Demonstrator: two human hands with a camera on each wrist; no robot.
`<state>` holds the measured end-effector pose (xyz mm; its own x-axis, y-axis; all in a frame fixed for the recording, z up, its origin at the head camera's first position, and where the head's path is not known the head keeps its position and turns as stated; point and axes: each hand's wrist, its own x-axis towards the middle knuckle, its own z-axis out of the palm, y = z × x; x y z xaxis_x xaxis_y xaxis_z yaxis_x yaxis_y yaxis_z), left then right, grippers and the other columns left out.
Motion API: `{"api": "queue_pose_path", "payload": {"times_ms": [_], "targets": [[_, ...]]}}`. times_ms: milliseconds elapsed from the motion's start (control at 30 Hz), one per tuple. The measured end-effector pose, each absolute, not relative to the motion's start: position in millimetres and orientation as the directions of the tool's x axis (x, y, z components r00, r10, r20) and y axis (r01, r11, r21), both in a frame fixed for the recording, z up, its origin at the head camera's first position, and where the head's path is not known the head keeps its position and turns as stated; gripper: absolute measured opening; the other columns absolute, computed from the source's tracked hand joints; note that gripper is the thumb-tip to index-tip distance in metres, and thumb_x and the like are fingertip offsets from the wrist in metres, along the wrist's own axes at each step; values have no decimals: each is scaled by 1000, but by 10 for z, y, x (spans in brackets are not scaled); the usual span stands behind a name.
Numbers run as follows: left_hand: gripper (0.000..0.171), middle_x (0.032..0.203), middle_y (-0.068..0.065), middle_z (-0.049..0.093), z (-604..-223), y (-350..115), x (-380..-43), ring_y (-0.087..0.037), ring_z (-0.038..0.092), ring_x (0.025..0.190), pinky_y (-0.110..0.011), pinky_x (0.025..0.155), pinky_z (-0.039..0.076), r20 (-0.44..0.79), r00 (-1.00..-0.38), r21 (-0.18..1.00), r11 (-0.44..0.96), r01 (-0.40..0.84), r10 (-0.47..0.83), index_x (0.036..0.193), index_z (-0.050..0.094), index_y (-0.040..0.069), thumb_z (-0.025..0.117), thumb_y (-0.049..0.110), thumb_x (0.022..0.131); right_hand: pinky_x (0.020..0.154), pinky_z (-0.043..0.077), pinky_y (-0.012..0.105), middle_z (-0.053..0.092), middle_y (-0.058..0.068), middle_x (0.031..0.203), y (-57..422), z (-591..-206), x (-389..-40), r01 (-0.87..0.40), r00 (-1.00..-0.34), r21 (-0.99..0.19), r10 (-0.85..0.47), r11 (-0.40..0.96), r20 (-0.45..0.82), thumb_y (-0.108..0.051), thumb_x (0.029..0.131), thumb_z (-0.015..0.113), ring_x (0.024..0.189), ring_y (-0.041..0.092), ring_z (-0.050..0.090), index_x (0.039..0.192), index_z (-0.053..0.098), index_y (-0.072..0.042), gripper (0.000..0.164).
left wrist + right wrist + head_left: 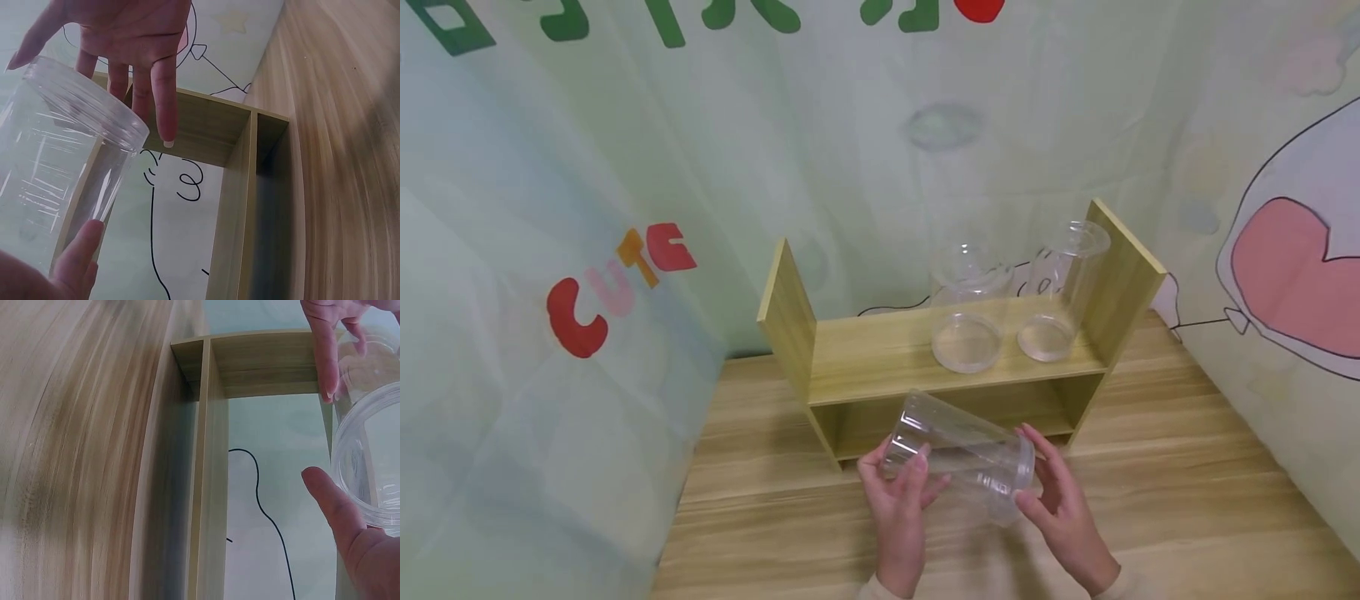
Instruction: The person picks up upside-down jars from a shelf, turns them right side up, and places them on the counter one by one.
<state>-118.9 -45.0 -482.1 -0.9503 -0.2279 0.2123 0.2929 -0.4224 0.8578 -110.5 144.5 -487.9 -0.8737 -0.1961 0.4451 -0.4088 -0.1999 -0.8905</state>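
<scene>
A clear plastic jar (958,450) is held tilted on its side in front of the shelf, its thick clear rim (84,103) toward the right. My left hand (898,492) grips the narrower-looking left end, with the thumb on the near side. Around the rim end, my right hand (1063,504) is spread, thumb and forefinger at opposite edges. Its fingers (164,94) stretch out straight behind the rim in the left wrist view. From the right wrist, the thumb (337,509) lies along the round rim, while the other right fingers are out of frame.
Behind the hands stands a two-level wooden shelf (872,350) with raised side panels. Two clear jars stand upright on its top board, a wider jar (967,333) and a slimmer jar (1060,292) near the right panel. Printed cloth (820,167) hangs behind the wooden table (752,517).
</scene>
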Motion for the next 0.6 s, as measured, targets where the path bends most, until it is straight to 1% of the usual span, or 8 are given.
{"api": "queue_pose_path", "payload": {"times_ms": [133,267,367,500,600], "targets": [[44,127,-23,29,-4811,-444,-1168,-38,50,109,-49,69,51,185,-956,868,-419,268,-228,116,25,-3,57,9,88,85,48,37,17,30,140,1431,-4910,-1099,-420,-867,-881,-193,-216,460,17,84,45,122,24,39,140,12,7,66],[44,128,-25,29,-4826,-430,-1157,-37,51,109,-48,70,51,195,-957,876,-401,269,-217,119,23,-5,53,7,90,85,48,35,21,30,139,1417,-4920,-1088,-432,-866,-877,-177,-212,469,17,83,45,121,23,40,140,12,6,67],[46,130,-27,26,-4828,-424,-1149,-38,49,111,-48,71,51,189,-960,871,-416,261,-205,119,21,-6,53,7,90,85,48,34,24,30,137,1405,-4915,-1085,-453,-856,-862,-158,-229,492,19,81,46,120,24,41,138,12,10,67],[46,131,-27,25,-4826,-419,-1142,-37,48,112,-48,72,50,166,-968,866,-443,234,-186,120,21,-4,54,8,90,84,49,35,25,31,135,1396,-4903,-1084,-468,-849,-845,-136,-258,511,22,79,47,118,24,43,136,13,14,67],[47,131,-29,27,-4826,-409,-1149,-38,46,114,-49,74,50,166,-972,859,-459,227,-169,123,20,-4,52,7,90,82,50,37,25,31,134,1399,-4886,-1083,-457,-861,-855,-121,-245,495,22,78,48,116,24,44,136,15,12,67]]}}
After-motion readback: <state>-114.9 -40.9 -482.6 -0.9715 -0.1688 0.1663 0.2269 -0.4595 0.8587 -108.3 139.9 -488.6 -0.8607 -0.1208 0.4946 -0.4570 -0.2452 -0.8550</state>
